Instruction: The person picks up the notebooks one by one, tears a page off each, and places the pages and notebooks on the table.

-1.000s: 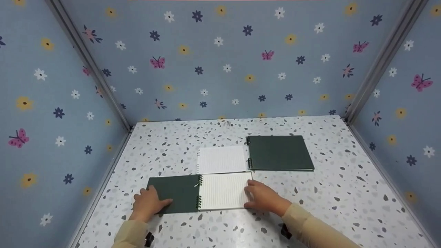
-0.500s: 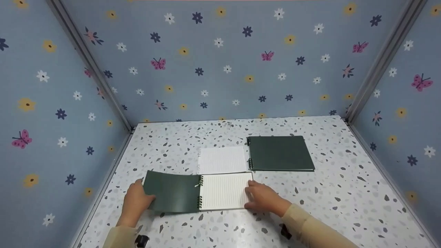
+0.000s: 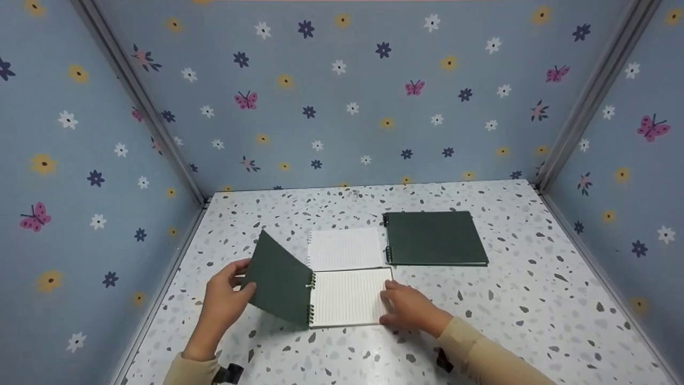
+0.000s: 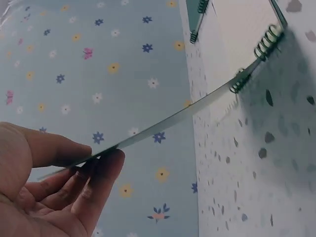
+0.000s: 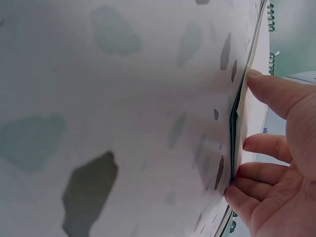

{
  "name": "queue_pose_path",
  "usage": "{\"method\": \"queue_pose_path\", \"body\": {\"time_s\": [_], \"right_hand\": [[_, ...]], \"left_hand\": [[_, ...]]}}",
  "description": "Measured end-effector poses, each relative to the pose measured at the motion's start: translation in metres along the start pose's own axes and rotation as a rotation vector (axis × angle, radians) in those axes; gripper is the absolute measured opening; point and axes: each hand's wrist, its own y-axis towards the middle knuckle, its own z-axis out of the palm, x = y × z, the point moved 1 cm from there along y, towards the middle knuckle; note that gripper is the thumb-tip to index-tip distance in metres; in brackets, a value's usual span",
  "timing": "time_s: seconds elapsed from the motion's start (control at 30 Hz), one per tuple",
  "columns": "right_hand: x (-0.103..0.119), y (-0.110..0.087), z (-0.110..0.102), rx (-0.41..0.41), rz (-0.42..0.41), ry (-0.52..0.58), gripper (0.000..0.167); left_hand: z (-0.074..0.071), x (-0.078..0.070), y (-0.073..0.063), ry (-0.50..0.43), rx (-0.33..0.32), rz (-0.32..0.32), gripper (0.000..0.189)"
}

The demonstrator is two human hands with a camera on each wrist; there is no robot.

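the notebook [image 3: 350, 297] lies open near the middle of the table [image 3: 513, 305], lined page up, rings [image 3: 310, 314] on its left side. its green cover [image 3: 280, 278] stands tilted up from the rings at left. the left hand [image 3: 225, 293] is clamped on the cover's free edge, thumb on one face, fingers on the other. the right hand [image 3: 412, 307] rests against the notebook's right edge; thumb and fingers are apart, tips touching the edge. a lined sheet [image 3: 344, 248] lies just beyond the notebook. a closed notebook [image 3: 435, 238] is located far right, beside the sheet.
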Motion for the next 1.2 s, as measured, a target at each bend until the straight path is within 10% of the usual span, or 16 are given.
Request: {"method": "queue_pose_path", "body": {"time_s": [0.33,0.53,0.87,1.2], "right_hand": [[-0.003,-0.003,-0.004,-0.036,-0.053,0.027,0.051],[-0.003,-0.001,-0.017,-0.153,-0.031,0.272,0.059],[0.002,0.006,-0.045,-0.267,0.073,0.864,0.053],[-0.003,0.008,-0.027,-0.28,0.3,0.777,0.051]], "left_hand": [[0.059,-0.017,-0.009,-0.105,0.151,0.361,0.061],[0.1,-0.012,-0.011,0.083,0.24,0.438,0.06],[0.154,-0.01,-0.015,0.468,0.19,0.663,0.04],[0.186,-0.008,-0.012,0.711,0.428,0.574,0.045]]}}
